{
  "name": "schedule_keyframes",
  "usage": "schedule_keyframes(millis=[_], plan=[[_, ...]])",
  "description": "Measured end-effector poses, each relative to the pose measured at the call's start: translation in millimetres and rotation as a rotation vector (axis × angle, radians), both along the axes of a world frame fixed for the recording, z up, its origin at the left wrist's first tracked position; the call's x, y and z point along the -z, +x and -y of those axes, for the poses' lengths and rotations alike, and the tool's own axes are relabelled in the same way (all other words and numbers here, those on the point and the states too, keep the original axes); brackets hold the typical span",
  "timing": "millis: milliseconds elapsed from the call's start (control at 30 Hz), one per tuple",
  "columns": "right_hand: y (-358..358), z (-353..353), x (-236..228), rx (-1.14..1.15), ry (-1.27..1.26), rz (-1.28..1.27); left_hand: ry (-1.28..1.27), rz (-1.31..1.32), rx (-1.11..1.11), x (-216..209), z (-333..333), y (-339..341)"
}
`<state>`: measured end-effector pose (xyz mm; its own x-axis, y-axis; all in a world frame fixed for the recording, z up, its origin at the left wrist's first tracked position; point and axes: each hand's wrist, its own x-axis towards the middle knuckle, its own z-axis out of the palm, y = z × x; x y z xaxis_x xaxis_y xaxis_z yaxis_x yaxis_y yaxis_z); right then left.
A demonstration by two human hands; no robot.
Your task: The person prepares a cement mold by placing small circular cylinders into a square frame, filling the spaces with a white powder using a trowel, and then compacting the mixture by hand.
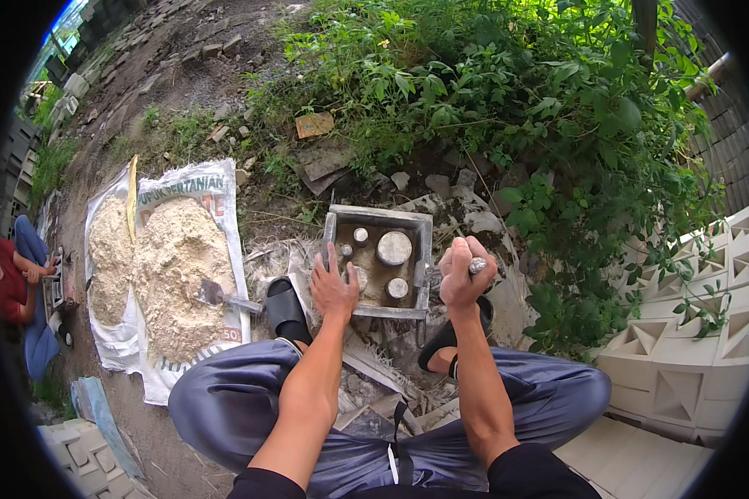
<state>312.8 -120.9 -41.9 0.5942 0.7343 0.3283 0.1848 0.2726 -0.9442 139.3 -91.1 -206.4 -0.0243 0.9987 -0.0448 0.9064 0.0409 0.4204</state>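
Pale powder heaped on sack, presumably kept off soil. Box set between sandals, seemingly for easy reach. Left hand held open, spread at box's left wall, perhaps for steadying. Trowel rested in powder, handle boxward. Round pegs stood inside box. Grey rod clenched in right hand beside box.

Leafy green plants spread across the far right, with a dark upright post among them. At their left edge lies an orange rectangular brick. Cream blocks with angular recesses stand stacked on the right. On the left sits another person in a dark red top and blue trousers; nearer lie a pale blue flat strip and white patterned blocks.
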Motion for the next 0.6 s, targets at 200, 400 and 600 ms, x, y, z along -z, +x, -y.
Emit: schedule_keyframes(millis=[200, 400, 600], plan=[[17, -3, 81, 0.006, -0.005, 0.214, 0.017, 0.014, 0.008, 5, 1, 8], [21, -33, 7, -0.052, -0.063, -0.08, 0.031, -0.02, -0.018, 7, -1, -2], [29, -9, 69, 0.033, 0.022, -0.249, 0.033, -0.025, 0.004, 13, -3, 7]])
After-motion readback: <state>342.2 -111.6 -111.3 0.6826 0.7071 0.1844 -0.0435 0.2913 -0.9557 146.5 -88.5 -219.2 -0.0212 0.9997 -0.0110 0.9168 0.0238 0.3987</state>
